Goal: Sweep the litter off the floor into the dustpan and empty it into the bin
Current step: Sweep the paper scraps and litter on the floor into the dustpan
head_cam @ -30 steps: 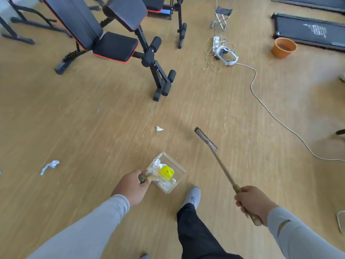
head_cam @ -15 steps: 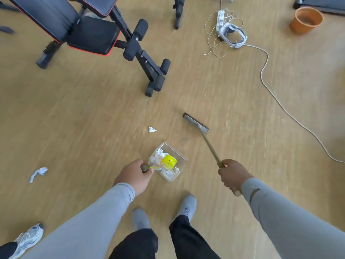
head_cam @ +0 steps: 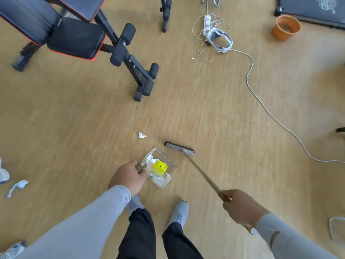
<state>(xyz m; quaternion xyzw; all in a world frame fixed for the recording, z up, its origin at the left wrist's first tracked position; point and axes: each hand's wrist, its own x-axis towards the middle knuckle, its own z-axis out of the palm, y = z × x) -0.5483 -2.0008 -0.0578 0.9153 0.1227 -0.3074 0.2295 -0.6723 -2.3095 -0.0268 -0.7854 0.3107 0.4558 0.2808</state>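
My left hand grips the handle of a clear plastic dustpan that holds white paper scraps and a yellow piece. My right hand is closed around the long wooden handle of a broom whose dark head sits just past the dustpan's far right edge. A small crumpled white scrap lies on the floor beyond the dustpan. Another white scrap lies far to the left. An orange bucket stands at the top right.
A black and red weight bench stands at the upper left, its foot rollers reaching toward the centre. A power strip, headset and tangled cords lie at the top, with a white cable running to the right. My feet are below the dustpan.
The broom head has swung in closer to the dustpan's mouth. My right hand has moved lower and to the right. The view has tilted slightly downward.
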